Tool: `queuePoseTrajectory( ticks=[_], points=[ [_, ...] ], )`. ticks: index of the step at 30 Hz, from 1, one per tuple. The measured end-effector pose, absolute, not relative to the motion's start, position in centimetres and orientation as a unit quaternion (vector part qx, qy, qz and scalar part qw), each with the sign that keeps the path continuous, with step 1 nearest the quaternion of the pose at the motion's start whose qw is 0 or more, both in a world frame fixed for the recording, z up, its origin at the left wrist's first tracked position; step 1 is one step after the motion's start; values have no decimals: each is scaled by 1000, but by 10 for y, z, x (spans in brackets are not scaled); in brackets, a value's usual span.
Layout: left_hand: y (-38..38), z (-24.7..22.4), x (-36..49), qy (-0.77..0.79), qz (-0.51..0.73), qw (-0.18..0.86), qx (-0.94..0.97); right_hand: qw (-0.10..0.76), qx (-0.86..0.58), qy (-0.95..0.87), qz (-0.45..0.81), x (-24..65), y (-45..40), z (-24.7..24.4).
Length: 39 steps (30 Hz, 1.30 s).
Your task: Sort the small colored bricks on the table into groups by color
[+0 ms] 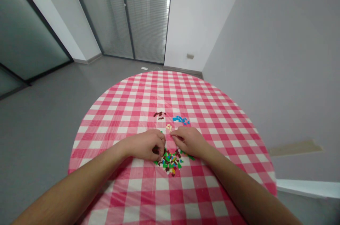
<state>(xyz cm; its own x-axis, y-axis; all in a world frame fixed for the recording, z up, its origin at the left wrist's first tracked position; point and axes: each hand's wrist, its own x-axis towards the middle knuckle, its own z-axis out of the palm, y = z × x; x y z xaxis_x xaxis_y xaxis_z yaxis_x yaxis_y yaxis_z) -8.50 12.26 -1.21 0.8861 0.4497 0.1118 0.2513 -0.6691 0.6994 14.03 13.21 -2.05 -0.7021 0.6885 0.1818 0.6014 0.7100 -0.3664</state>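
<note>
A mixed pile of small coloured pieces (171, 161), with green, brown, white and several other colours, lies near the middle of the table. My left hand (150, 144) is at the pile's upper left edge, its fingers curled down and closed; whatever they hold is hidden. My right hand (189, 140) rests above the pile on the right, index finger stretched toward the small cream pieces (169, 126) and fingers apart. Beyond the hands lie a brown group (159, 115) and a blue group (181, 120). Some green pieces show partly beneath my right hand.
The round table (164, 90) has a red and white checked cover. Behind it are glass partitions (143, 12) and a wall with a socket (190, 56). A white power strip (144, 68) lies on the floor.
</note>
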Motion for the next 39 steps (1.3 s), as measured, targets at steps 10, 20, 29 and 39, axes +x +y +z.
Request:
queuePoseTrajectory(
  ticks=[10,20,29,39],
  points=[
    [122,-15,-84,203,146,382,890,154,-356,-910,145,140,132,-21],
    [129,-19,-94,382,226,488,751,159,-357,-910,138,141,131,-22],
    [133,-33,-89,408,294,497,707,241,-309,-913,112,140,129,-26],
    [129,-31,-83,401,256,479,738,196,-286,-928,139,137,128,-29]
  ],
)
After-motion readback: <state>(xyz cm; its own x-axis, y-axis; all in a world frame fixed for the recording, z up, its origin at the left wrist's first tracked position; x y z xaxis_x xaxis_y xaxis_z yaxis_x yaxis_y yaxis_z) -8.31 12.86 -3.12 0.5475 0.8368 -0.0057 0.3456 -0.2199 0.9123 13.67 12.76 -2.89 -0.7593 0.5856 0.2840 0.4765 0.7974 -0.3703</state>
